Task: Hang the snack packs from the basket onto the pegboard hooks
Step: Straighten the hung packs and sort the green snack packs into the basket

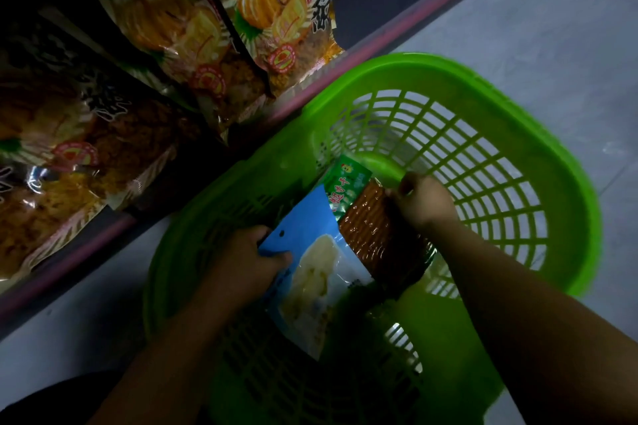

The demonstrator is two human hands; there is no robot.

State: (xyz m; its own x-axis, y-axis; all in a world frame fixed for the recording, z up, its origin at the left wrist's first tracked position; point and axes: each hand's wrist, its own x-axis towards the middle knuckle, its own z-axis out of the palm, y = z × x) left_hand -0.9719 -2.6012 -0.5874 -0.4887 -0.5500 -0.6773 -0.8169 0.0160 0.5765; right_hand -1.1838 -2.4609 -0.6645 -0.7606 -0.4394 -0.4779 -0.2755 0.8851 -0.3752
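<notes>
- Lifting packs out of the green basket (566,203), seemingly for hanging.
- Left hand (241,266) fingers pinch the blue snack pack (310,262) beside its hang hole.
- Right hand (426,200) fingers clamp the green-topped snack pack (373,221), inside the basket.

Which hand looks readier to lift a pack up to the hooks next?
Probably the left hand: it already grips the blue pack beside its hang hole. The right hand only pinches the brown pack's edge.
</notes>
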